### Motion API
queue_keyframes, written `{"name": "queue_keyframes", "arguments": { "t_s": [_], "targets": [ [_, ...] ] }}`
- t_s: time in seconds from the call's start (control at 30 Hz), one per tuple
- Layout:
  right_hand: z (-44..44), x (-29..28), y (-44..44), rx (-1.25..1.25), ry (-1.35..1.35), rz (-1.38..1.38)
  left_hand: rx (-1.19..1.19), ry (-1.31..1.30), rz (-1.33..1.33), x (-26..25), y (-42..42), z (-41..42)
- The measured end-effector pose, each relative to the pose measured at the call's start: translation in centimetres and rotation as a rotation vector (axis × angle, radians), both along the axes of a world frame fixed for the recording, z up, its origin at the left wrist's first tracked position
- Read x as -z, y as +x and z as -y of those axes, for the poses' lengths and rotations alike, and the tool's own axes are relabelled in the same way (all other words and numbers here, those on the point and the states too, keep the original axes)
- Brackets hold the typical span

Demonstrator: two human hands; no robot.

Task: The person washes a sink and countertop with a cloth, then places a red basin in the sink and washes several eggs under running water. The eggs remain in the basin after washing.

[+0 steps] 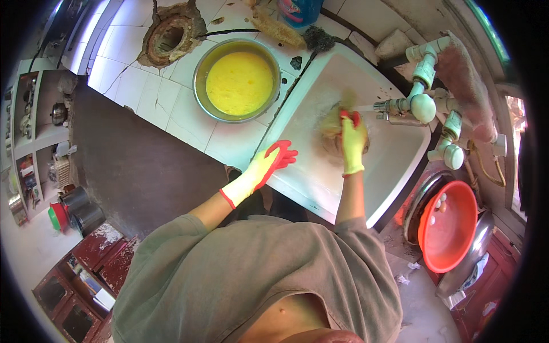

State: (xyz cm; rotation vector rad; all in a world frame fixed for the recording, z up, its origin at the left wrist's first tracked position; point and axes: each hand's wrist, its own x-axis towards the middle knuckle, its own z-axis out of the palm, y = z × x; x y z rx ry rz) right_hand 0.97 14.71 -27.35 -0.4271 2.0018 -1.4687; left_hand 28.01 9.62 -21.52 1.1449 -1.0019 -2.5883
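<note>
My right hand (354, 139), in a yellow work glove with red coating, is low in the white sink (381, 180), at a blurred brownish thing (332, 128) whose kind I cannot tell. Water runs from the metal tap (388, 106) onto that spot. Whether the fingers are closed on the thing is not clear. My left hand (274, 160), gloved the same way, is held over the sink's near left edge, fingers apart and holding nothing. Left of the sink, a steel bowl (199, 92) of yellow liquid (240, 83) stands on the white tiled counter (150, 94).
A broken round hole (167, 38) opens in the counter. Behind the bowl lie a dried loofah (276, 28), a dark scouring pad (318, 39) and a blue container (300, 10). White pipes (422, 107) stand right of the sink, above an orange basin (450, 227) holding several eggs (441, 206).
</note>
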Motion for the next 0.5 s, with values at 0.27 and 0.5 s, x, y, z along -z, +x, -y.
{"name": "queue_keyframes", "arguments": {
  "t_s": [0.27,0.5],
  "targets": [
    [-0.4,2.2,-5.0,0.201,-0.176,0.479,0.393,-1.077,0.233,-2.7,-0.9,0.0],
    [-1.6,-3.1,-3.7,0.174,-0.278,0.440,0.567,-1.987,0.190,-0.3,0.9,1.9]
  ]
}}
